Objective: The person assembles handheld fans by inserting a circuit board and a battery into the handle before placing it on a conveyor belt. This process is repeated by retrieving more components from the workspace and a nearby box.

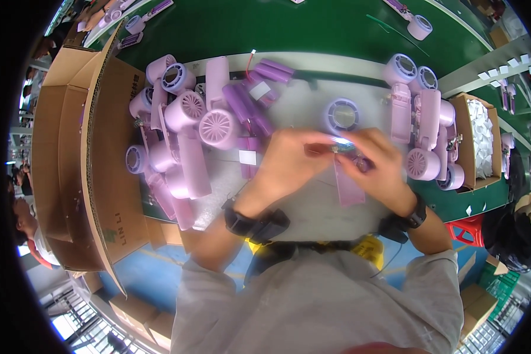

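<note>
In front of me lies a pink handheld fan, its round lilac head (342,115) on the far side and its open handle (350,186) toward me. Between my hands, a small circuit board (341,147) shows at the joint of head and handle, with a bright glint above it. My left hand (292,159) is closed, thumb and forefinger pinching at the board's left edge. From the other side my right hand (379,158) curls its fingers around the fan at the board, near a small dark round part (363,164). Fingertips are partly blurred.
Pink fan bodies (186,109) pile up at the left, beside purple battery packs (248,109) with white labels. More fans (422,118) stand at the right, next to a cardboard box of white pieces (481,138). A large open carton (94,159) borders the left side.
</note>
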Available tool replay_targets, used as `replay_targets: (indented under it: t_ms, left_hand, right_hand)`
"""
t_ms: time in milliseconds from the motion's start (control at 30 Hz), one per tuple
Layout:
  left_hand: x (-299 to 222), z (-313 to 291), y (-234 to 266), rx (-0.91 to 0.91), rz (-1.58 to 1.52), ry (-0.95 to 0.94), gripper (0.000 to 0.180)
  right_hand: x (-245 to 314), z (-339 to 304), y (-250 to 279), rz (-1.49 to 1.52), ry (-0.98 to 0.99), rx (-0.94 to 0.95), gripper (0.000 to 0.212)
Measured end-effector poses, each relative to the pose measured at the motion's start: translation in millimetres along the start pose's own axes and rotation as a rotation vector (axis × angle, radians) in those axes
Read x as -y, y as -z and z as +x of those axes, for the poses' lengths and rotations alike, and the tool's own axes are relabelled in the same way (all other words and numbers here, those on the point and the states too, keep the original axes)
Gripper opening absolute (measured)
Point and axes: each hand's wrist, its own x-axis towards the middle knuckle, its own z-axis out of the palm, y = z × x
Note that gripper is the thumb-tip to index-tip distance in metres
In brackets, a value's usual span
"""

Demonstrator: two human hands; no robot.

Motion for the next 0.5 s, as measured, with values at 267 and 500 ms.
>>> replay_targets:
  t_ms: [267,500]
  left_hand:
    - [-1.4,-2.5,-3.8,-0.041,0.005,-0.024,0.024]
    - [-4.5,-2.0,1.9,-0.032,0.042,-0.064,0.024]
  right_hand:
    - [-0.2,-0.6,0.0,0.007,-0.003,-0.012,0.039]
    - [3.2,2.8,-4.9,0.015,-0.003,-0.030,0.038]
